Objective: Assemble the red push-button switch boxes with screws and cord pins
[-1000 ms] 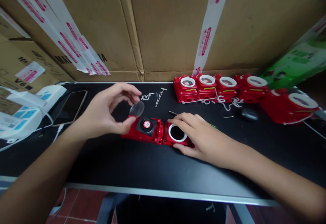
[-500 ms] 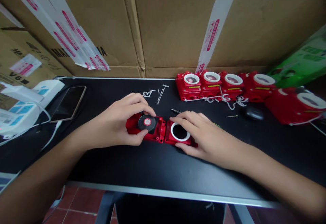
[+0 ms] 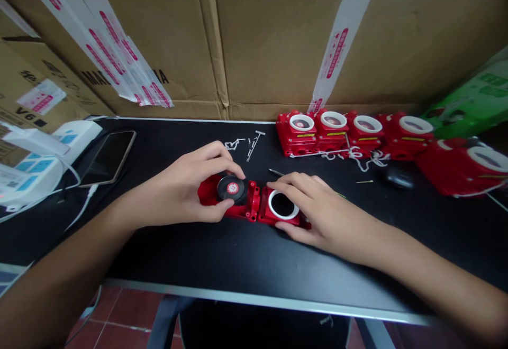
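In the head view, a red housing lies opened out on the black table, its box half (image 3: 251,209) on the left and its lid (image 3: 263,212) on the right. A white ring (image 3: 295,213) surrounds the lid's round window. My left hand (image 3: 194,185) is closed, thumb and fingers pinching the edges of a black round part (image 3: 225,185) with a red-and-white centre, tilted in the box half. My right hand (image 3: 313,209) grips the lid, thumb on the near side and fingers on the far side. The palm hides the lid's right end.
Several red housings (image 3: 300,137) with white rings stand at the back right, white cord before them. A T-shaped tool (image 3: 254,147) and a thin metal tool (image 3: 274,172) lie behind my hands. Left are a phone (image 3: 111,158) and power strip (image 3: 51,161); a cardboard box (image 3: 270,37) stands behind.
The whole view has shifted slightly. My left hand still holds the black round part, which sits at almost the same place; my right hand stays on the lid.
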A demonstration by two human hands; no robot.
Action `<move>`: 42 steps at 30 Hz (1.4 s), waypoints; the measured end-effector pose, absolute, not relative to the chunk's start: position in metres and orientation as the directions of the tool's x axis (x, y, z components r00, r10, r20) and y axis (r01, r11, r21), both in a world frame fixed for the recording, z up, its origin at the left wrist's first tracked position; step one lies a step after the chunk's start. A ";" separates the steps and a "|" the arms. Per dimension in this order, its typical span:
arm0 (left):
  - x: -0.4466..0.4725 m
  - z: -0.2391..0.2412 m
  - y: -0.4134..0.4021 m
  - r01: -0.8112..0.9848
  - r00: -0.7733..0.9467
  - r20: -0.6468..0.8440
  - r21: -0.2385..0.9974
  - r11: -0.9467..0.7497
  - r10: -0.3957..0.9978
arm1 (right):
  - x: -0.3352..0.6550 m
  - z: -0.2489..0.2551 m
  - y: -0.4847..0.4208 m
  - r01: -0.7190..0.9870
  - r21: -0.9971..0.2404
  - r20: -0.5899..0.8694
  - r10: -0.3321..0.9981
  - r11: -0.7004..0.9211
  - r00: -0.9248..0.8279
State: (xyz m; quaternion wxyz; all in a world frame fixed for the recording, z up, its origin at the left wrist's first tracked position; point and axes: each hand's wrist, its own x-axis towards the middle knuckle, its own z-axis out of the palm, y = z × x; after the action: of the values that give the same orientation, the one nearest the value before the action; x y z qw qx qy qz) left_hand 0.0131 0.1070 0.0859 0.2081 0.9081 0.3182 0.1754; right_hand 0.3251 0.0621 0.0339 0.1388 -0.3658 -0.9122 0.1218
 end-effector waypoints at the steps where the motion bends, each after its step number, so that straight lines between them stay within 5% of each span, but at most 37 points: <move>1: 0.013 0.086 0.107 0.501 0.738 0.188 0.492 -0.712 0.649 | 0.325 0.034 0.062 0.633 -0.323 0.167 0.700 0.704 -0.694; 25: 0.014 0.085 0.106 0.487 0.737 0.211 0.492 -0.722 0.642 | 0.325 0.034 0.062 0.628 -0.332 0.169 0.699 0.704 -0.695; 33: 0.002 0.086 0.123 0.573 0.629 0.255 0.486 -0.660 0.734 | 0.322 0.051 0.046 0.585 -0.339 0.180 0.661 0.737 -0.728; 42: -0.003 0.075 0.136 0.573 0.590 0.218 0.565 -0.593 0.777 | 0.331 0.072 0.037 0.476 -0.471 -0.044 0.519 0.743 -0.853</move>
State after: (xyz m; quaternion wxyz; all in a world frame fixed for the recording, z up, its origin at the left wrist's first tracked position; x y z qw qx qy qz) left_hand -0.0028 0.1360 0.0754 0.2243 0.8630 0.3912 0.2277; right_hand 0.3310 0.0367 0.0724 0.0449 -0.2670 -0.9324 0.2396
